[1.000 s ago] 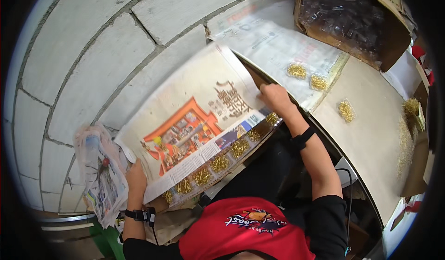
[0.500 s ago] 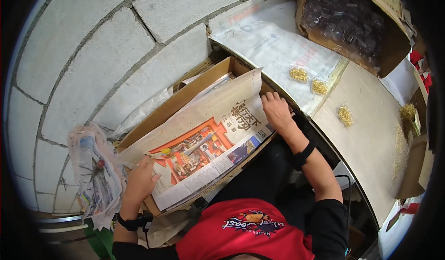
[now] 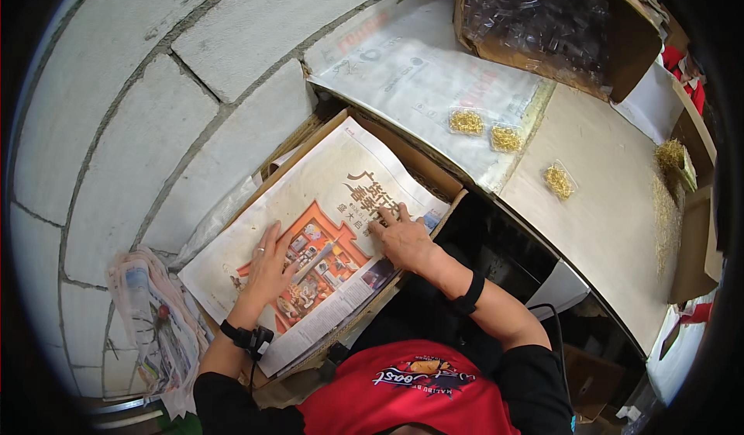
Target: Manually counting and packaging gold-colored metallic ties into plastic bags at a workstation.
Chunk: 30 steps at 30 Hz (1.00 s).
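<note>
A crumpled newspaper bundle [image 3: 147,311] sits against a block wall [image 3: 167,125], far left. The left hand [image 3: 269,268] lies on a printed newspaper sheet [image 3: 325,241], its grip spread and holding nothing. Spread across a cardboard box [image 3: 411,156], the sheet looks light, limp and easily torn, best taken by opposite edges. The right hand [image 3: 404,237] rests on it, fingers apart, its grip equally empty. At right, three clear packs [image 3: 506,138] of gold-coloured pieces dot the worktop [image 3: 597,179].
</note>
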Each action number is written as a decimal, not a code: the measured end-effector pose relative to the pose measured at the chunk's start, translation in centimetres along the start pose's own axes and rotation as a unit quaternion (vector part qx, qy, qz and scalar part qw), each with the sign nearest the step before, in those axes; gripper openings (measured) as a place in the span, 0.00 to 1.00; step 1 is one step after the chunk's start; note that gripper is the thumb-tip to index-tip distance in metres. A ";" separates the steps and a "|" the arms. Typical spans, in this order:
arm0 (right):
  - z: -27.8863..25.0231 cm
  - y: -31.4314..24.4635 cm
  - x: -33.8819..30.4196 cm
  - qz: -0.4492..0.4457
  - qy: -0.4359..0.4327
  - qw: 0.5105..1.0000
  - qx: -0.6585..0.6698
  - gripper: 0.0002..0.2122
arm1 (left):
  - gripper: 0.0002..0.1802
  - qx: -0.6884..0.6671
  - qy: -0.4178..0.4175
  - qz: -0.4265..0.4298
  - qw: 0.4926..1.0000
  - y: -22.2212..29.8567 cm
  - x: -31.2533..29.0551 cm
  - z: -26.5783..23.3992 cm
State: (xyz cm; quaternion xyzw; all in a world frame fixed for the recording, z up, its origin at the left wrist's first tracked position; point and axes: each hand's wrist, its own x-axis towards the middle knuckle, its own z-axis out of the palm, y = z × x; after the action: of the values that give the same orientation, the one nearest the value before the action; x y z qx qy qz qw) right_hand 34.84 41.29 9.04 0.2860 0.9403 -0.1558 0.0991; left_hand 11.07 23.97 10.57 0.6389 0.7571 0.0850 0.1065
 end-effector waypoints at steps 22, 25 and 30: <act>-0.2 1.8 -0.1 0.036 0.031 0.999 0.001 0.13 | 0.35 0.047 -0.054 -0.214 0.974 -4.0 -2.0 3.2; -0.6 2.1 -1.0 0.016 0.045 0.999 0.017 0.16 | 0.36 0.052 -0.048 -0.206 0.976 -2.9 -2.3 3.1; -3.1 3.7 -8.2 -0.066 0.332 0.931 0.137 0.13 | 0.36 0.048 -0.038 -0.194 0.979 0.7 -1.5 1.5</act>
State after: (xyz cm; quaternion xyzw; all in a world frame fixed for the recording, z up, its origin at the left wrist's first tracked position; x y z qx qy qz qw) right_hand 43.34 41.14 13.26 0.2690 0.9060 -0.1853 -0.2692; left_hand 12.36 22.63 9.41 0.4869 0.8653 0.0020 0.1187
